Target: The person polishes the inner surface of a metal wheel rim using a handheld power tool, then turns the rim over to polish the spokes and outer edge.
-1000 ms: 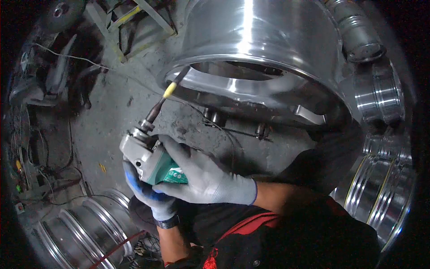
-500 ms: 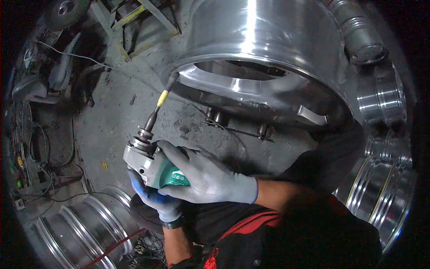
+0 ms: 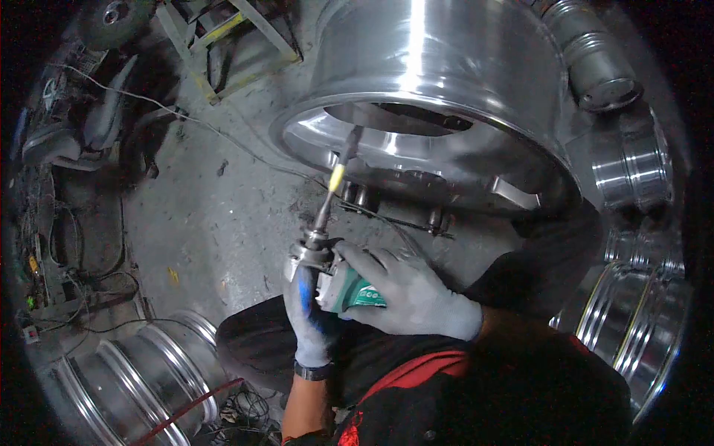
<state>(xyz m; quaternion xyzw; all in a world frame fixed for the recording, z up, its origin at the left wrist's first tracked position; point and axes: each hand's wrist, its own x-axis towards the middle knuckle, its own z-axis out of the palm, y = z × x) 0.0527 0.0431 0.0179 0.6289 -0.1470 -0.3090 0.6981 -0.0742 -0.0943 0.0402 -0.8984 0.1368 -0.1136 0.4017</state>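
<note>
A green angle grinder (image 3: 363,293) with a metal gear head is held in both gloves. From its head, a long shaft (image 3: 323,215) with a yellow band points up, its dark tip overlapping the inner face of a polished metal wheel (image 3: 439,63). My right hand (image 3: 416,299), in a grey glove, wraps around the green body. Under and beside the gear head, my left hand (image 3: 309,323) is closed on it, in a grey glove with a blue patch. The wheel lies tilted, its open side facing me.
Metal wheels lie at the lower left (image 3: 141,379) and along the right side (image 3: 632,320). A steel frame (image 3: 223,44) with yellow paint stands at the top left. A cable (image 3: 245,152) crosses the grey floor (image 3: 193,208). Rollers (image 3: 364,197) show under the large wheel.
Both hands have moved right with the grinder. Its shaft tip has gone from the wheel's left edge to over the wheel's open side.
</note>
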